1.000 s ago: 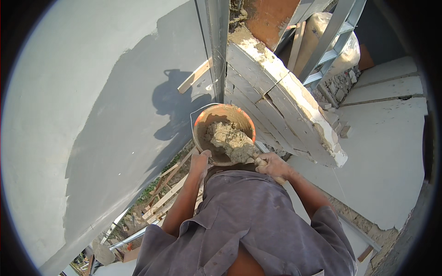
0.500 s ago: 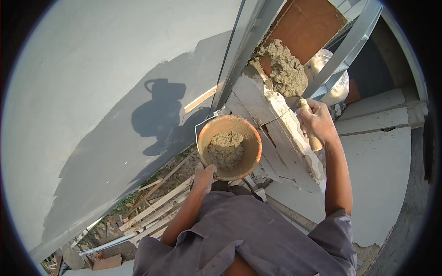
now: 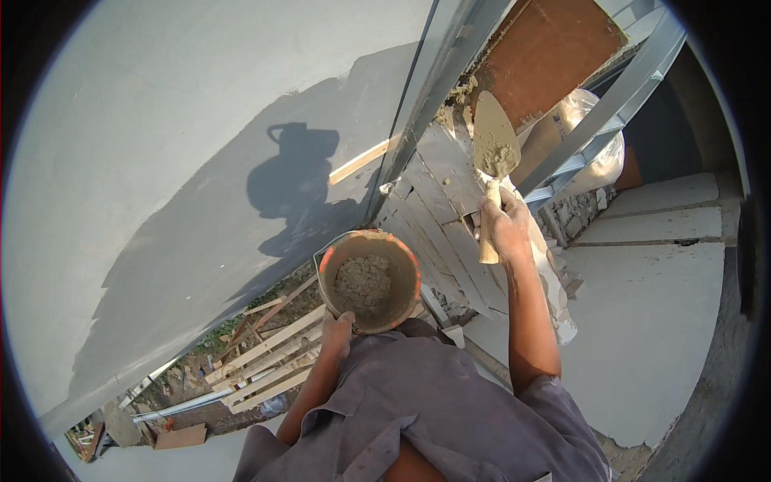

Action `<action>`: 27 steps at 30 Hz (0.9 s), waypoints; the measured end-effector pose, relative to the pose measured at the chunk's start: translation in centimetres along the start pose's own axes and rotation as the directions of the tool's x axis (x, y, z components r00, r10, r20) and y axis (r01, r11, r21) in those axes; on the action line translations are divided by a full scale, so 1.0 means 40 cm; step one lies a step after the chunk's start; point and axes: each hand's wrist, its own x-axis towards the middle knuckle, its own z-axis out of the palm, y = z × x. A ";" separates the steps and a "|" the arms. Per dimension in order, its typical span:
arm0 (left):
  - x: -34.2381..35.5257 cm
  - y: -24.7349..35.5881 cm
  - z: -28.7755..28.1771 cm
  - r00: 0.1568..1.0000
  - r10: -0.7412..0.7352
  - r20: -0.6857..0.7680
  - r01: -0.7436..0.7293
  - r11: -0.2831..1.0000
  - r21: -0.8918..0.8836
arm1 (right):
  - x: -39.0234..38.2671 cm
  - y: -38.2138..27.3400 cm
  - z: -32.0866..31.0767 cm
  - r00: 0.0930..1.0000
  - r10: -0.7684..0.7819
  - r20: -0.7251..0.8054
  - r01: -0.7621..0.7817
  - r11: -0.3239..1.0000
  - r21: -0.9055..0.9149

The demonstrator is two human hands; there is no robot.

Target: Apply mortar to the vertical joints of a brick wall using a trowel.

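My left hand (image 3: 337, 329) grips the rim of an orange-edged bucket (image 3: 409, 281) low at centre, which has grey mortar (image 3: 361, 281) in its bottom. My right hand (image 3: 507, 229) is closed on the wooden handle of a trowel (image 3: 496, 132). The pointed blade, smeared with a little mortar, is held over the top end of a broken white block wall (image 3: 554, 317), beside a brown board (image 3: 550, 56). Lumps of mortar (image 3: 462, 92) show just left of the blade, at the board's lower edge.
A grey wall (image 3: 161, 201) with my shadow fills the left. A metal ladder (image 3: 610, 120) and a plastic-wrapped sack (image 3: 606, 157) stand at upper right. Wooden planks (image 3: 265, 353) and debris lie below at left, and a white slab (image 3: 642, 329) extends at lower right.
The trowel has risen from inside the bucket to the wall's top. Its large load of mortar has mostly left the blade since half a second ago. The bucket now sits lower in view.
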 end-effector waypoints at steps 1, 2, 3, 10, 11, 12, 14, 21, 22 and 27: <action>-0.007 -0.005 0.002 1.000 0.024 -0.004 -0.024 1.000 -0.010 | 0.007 0.003 0.007 1.000 -0.002 0.006 0.002 1.000 0.004; -0.012 -0.008 0.003 0.999 0.048 -0.009 -0.048 0.999 -0.020 | 0.022 0.001 0.023 0.995 0.099 0.021 -0.101 0.972 0.212; -0.014 -0.009 0.001 0.999 0.048 -0.012 -0.048 0.999 -0.015 | 0.036 0.000 0.040 0.978 0.201 0.051 -0.204 0.890 0.409; -0.046 -0.009 -0.015 0.952 -0.264 0.152 0.296 0.918 -0.265 | 0.050 -0.060 0.114 0.992 0.112 0.053 -0.119 0.980 0.159; -0.041 -0.030 -0.025 0.947 -0.266 0.180 0.311 0.902 -0.301 | 0.011 -0.041 0.100 0.998 0.062 0.029 -0.064 0.993 0.102; -0.052 -0.028 -0.009 0.945 -0.274 0.177 0.317 0.897 -0.306 | -0.036 -0.015 0.067 1.000 0.014 -0.003 -0.014 0.999 0.042; -0.080 0.004 0.028 0.970 -0.221 0.104 0.236 0.957 -0.171 | -0.118 0.028 -0.012 0.995 0.010 0.098 -0.013 0.999 0.033; -0.090 0.044 0.052 0.996 0.082 0.021 -0.084 0.977 0.198 | -0.207 0.222 0.019 0.763 0.219 0.608 0.401 0.577 -0.711; -0.119 0.089 0.081 0.984 0.174 0.047 -0.178 0.902 0.394 | -0.225 0.315 0.081 0.797 0.178 0.577 0.426 0.511 -0.747; -0.116 0.115 0.015 0.797 0.595 0.105 -0.534 0.613 0.582 | -0.274 0.265 0.149 0.646 0.100 0.757 0.662 0.421 -0.620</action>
